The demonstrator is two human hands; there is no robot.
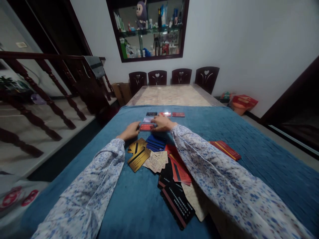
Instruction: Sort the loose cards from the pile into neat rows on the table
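A red card [146, 127] lies on the blue cloth [119, 186] between my hands. My right hand [163, 122] has its fingertips closed on the card's right end. Beside the left end is my left hand [131, 130], fingers loosely apart and nothing visible in them; whether they touch the card I cannot tell. Just beyond lie a pale card [148, 119], a black card [151, 114] and two more red cards, one partly behind my right hand. Nearer me spread gold cards [139, 158], blue cards [156, 143], cream cards [157, 160], orange-red cards [179, 171] and black cards [177, 204].
Dark red cards [225, 150] lie right of my right forearm. Past the cloth, the bare tabletop [171, 94] reaches several dark chairs [181, 77]. A wooden railing [45, 78] runs along the left. A red bag [244, 101] stands on the floor at right.
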